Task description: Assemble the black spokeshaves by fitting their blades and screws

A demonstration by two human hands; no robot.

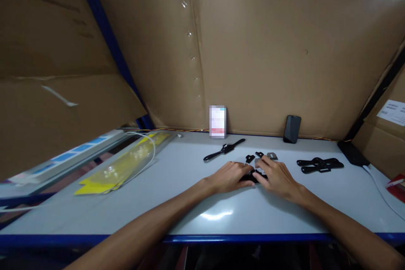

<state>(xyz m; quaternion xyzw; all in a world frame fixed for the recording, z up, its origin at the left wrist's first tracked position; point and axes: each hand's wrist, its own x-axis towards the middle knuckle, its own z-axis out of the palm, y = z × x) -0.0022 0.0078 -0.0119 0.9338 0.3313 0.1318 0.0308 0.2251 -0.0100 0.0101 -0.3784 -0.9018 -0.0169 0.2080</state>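
- Black glossy tool part point(251, 176), mostly hidden by fingers, is low over the pale grey tabletop point(190, 215), right of its middle, between the two hands.
- Left hand point(232, 177): grasping the part from its left side, thumb nearest the front edge, a ring on one finger.
- Right hand point(276, 177): grasping the same part from the right, fingers bent over it; the exact finger contact is too small to tell.
- Just beyond the fingers lie a small black notched plate point(250, 158), another small black piece point(259, 154) and a flat grey metal plate with a slot point(272, 156).
- Farther left, a slim black two-handled tool point(225, 149) lies slantwise, apart from the hands.
- Well to the right, black two-handled frames point(319, 163) lie together.
- Behind, a dark upright phone point(292, 129) leans against the brown cardboard wall point(253, 59).
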